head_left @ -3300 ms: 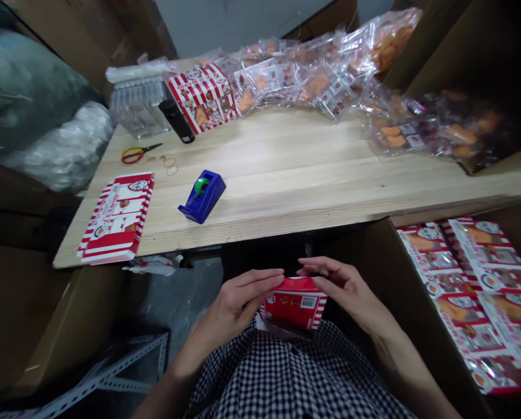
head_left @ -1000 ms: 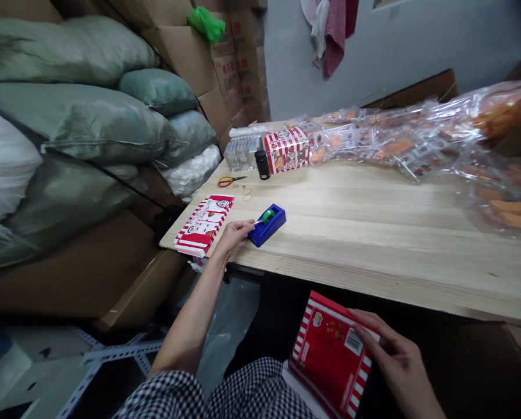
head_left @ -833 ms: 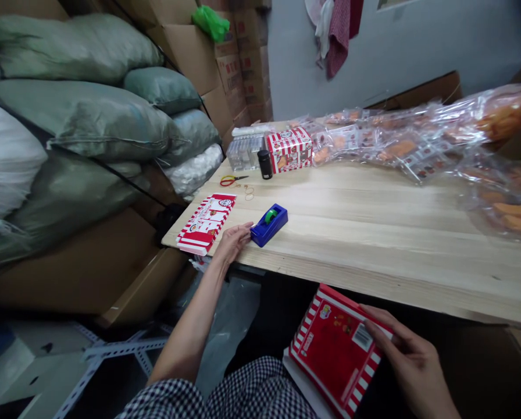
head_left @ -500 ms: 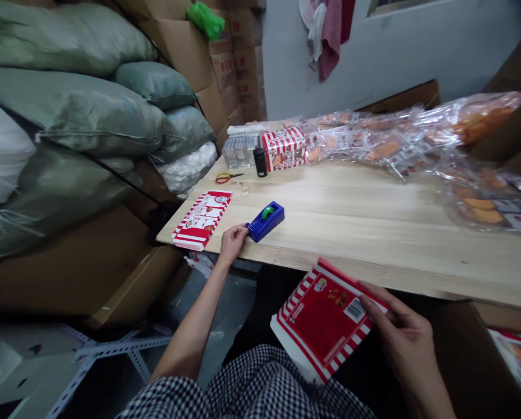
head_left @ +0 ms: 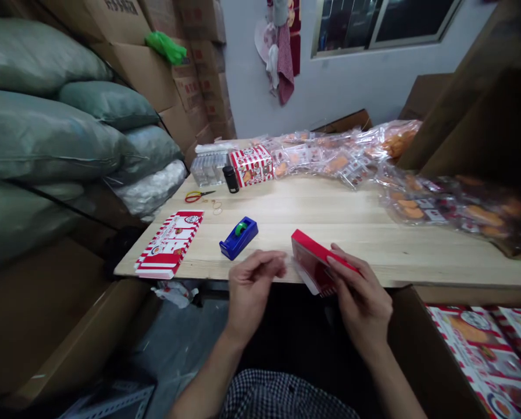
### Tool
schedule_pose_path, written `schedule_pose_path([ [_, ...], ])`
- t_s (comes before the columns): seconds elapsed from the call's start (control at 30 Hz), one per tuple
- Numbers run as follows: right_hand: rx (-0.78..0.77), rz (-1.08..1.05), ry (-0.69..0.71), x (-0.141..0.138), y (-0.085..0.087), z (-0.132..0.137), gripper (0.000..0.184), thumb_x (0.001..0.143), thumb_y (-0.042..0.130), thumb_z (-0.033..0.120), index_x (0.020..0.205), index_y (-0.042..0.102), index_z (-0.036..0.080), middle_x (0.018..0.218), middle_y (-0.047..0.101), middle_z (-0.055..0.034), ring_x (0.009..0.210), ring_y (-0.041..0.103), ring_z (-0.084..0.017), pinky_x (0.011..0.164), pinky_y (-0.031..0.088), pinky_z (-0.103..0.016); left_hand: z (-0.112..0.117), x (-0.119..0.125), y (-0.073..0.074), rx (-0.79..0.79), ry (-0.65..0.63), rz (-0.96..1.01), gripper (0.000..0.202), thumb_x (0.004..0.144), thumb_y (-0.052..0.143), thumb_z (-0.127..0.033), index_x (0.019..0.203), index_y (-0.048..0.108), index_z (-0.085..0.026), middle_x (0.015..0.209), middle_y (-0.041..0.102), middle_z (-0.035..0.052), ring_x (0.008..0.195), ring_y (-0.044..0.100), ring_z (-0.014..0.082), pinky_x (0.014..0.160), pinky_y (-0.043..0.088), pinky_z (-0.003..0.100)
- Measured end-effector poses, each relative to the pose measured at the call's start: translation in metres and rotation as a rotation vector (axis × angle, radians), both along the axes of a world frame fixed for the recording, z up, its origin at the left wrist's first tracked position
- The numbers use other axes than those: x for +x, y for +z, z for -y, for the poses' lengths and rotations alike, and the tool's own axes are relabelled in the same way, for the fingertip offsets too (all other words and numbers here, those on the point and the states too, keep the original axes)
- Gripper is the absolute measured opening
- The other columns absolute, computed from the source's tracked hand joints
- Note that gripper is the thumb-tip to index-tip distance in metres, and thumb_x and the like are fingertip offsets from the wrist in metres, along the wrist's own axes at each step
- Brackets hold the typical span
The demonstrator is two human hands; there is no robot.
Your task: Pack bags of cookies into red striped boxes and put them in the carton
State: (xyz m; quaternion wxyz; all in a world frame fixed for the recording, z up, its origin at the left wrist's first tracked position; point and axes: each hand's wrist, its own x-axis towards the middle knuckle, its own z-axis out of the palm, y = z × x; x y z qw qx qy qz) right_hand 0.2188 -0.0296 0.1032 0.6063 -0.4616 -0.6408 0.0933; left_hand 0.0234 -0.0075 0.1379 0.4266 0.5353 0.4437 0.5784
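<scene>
My right hand point(head_left: 360, 294) grips a red and white striped box point(head_left: 313, 262), held up on edge at the table's front edge. My left hand point(head_left: 252, 280) hovers just left of the box with thumb and fingers pinched together; a strip of clear tape may be between them, too faint to be sure. A blue tape dispenser point(head_left: 238, 237) with a green roll sits on the wooden table point(head_left: 330, 218) just beyond my left hand. A flat stack of striped box blanks point(head_left: 170, 243) lies at the table's left corner.
Clear bags of orange snacks point(head_left: 339, 157) pile along the table's back and right. An upright striped box point(head_left: 252, 166), a black cylinder point(head_left: 231, 178), clear trays point(head_left: 208, 167) and red scissors point(head_left: 197, 196) stand at the back left. Filled boxes point(head_left: 482, 343) lie in a carton at lower right. Sacks point(head_left: 60, 134) fill the left.
My left hand left the tape dispenser and came back beside the box. My right hand raised the box from my lap up to the table edge.
</scene>
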Motion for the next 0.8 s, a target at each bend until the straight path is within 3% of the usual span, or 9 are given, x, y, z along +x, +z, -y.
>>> schedule_pose_path([
  [0.07,-0.006,0.041,0.027,-0.002,-0.005,-0.002,0.040,0.093,0.055,0.006,0.123,0.068,0.029,0.132,0.063,-0.0076,0.124,0.060,-0.028,0.101,0.052,-0.054,0.001,0.023,0.010,-0.076,-0.139,0.151,0.027,0.086,0.070,-0.028,0.112,0.073,-0.019,0.076,0.068,0.0014,0.067,0.062,0.0113,0.071,0.051,0.024],
  [0.17,-0.020,0.072,0.042,-0.003,-0.007,-0.001,0.042,0.094,0.054,0.006,0.126,0.066,0.029,0.134,0.061,-0.0079,0.126,0.058,-0.028,0.102,0.051,-0.053,-0.009,0.040,0.006,-0.192,-0.277,0.342,0.075,0.083,0.074,-0.026,0.150,0.039,-0.024,0.075,0.068,-0.0008,0.065,0.063,0.0105,0.072,0.052,0.025],
  [0.2,-0.027,0.078,0.046,-0.003,-0.007,-0.001,0.042,0.094,0.054,0.006,0.126,0.066,0.030,0.134,0.061,-0.0080,0.126,0.058,-0.028,0.102,0.051,-0.053,-0.012,0.043,0.001,-0.221,-0.292,0.385,0.086,0.083,0.075,-0.026,0.154,0.028,-0.025,0.075,0.069,-0.0009,0.066,0.063,0.0106,0.072,0.053,0.025],
  [0.27,-0.044,0.064,0.055,-0.003,-0.006,0.000,0.040,0.095,0.054,0.007,0.125,0.066,0.031,0.132,0.062,-0.0077,0.125,0.058,-0.027,0.101,0.051,-0.052,-0.017,0.047,-0.008,-0.263,-0.287,0.439,0.093,0.082,0.076,-0.025,0.156,0.020,-0.023,0.077,0.070,0.0004,0.067,0.065,0.0112,0.073,0.053,0.025],
  [0.37,-0.097,0.053,0.090,0.000,-0.005,-0.001,0.039,0.096,0.053,0.011,0.126,0.065,0.033,0.124,0.062,-0.0074,0.122,0.059,-0.026,0.099,0.053,-0.049,-0.020,0.050,-0.018,-0.302,-0.279,0.475,0.090,0.082,0.076,-0.025,0.154,0.022,-0.020,0.080,0.071,0.0020,0.068,0.066,0.0120,0.074,0.053,0.027],
  [0.5,-0.206,0.177,0.234,0.010,0.001,-0.006,0.048,0.099,0.047,0.014,0.142,0.050,0.036,0.120,0.054,-0.0086,0.128,0.053,-0.025,0.102,0.052,-0.047,-0.020,0.053,-0.021,-0.309,-0.306,0.473,0.088,0.081,0.077,-0.026,0.152,0.025,-0.018,0.078,0.071,0.0015,0.064,0.065,0.0117,0.072,0.053,0.028],
  [0.6,-0.231,0.194,0.289,0.015,0.007,-0.012,0.049,0.100,0.045,0.017,0.144,0.047,0.037,0.118,0.051,-0.0078,0.132,0.049,-0.025,0.105,0.050,-0.048,-0.024,0.056,-0.023,-0.296,-0.308,0.434,0.088,0.082,0.076,-0.031,0.152,0.024,-0.018,0.079,0.071,0.0023,0.066,0.065,0.0124,0.072,0.052,0.028],
  [0.7,-0.242,0.111,0.283,0.017,0.016,-0.014,0.045,0.101,0.045,0.019,0.140,0.052,0.038,0.114,0.052,-0.0060,0.130,0.050,-0.024,0.107,0.048,-0.049,-0.034,0.057,-0.031,-0.222,-0.207,0.253,0.091,0.079,0.078,-0.037,0.151,0.027,-0.021,0.076,0.068,-0.0001,0.066,0.062,0.0125,0.071,0.050,0.027],
  [0.8,-0.281,0.002,0.221,0.021,0.026,-0.012,0.039,0.100,0.049,0.024,0.135,0.058,0.038,0.110,0.054,-0.0049,0.119,0.056,-0.022,0.106,0.048,-0.045,-0.048,0.052,-0.042,-0.050,-0.001,-0.078,0.093,0.070,0.084,-0.042,0.148,0.036,-0.023,0.083,0.063,0.0004,0.073,0.059,0.0143,0.075,0.048,0.028],
])
